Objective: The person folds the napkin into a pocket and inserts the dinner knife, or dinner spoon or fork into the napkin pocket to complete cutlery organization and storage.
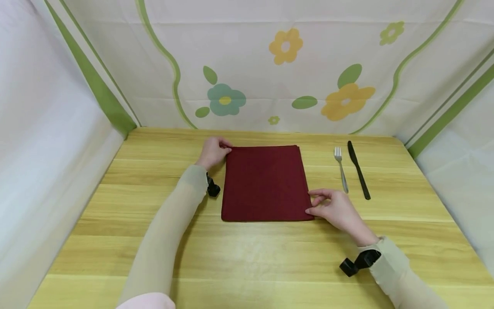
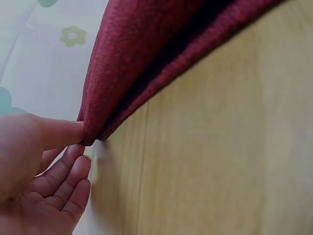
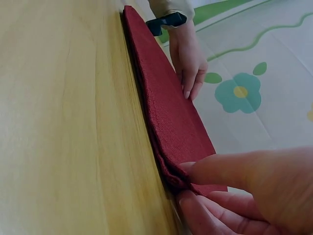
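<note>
My left hand (image 1: pixel 214 153) and right hand (image 1: pixel 337 209) pinch the folded maroon cloth square (image 1: pixel 265 184) at far left and near right; I should align its edges gently.

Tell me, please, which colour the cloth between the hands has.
The cloth is plain dark red; the head view shows it best.

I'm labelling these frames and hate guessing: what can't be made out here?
Head view: the table beneath the cloth, covered by it.
Head view: any markings on the fork and knife, too small.
Left wrist view: much of the cloth, cut off by the top edge.
Right wrist view: part of the cloth's gripped edge, hidden by the right hand.
</note>
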### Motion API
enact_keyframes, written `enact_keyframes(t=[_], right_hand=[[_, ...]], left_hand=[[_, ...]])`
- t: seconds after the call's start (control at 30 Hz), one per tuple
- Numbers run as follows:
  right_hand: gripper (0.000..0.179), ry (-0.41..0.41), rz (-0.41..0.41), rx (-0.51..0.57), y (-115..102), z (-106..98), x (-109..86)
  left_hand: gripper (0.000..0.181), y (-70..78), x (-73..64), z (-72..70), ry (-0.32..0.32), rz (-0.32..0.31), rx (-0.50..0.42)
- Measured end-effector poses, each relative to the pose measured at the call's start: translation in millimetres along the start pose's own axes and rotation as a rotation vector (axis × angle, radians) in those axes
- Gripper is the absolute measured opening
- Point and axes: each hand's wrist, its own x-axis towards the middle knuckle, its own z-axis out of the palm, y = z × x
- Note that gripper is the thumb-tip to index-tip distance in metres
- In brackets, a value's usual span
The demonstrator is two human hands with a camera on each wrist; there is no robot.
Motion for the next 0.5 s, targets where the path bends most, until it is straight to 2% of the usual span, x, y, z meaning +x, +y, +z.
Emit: enact_keyframes(t=[0.23,0.5], right_hand=[[0.053,-0.012,-0.004,0.021,-1.4,1.4,-0.4],[0.053,-0.002,0.006,0.015,-0.2,1.7,-1.7]], left_hand=[[0.012,-1.8,1.6,-0.3,0.037,0.006,-0.017],[0.021,-2.3,1.2,-0.7,0.025,0.025,-0.016]])
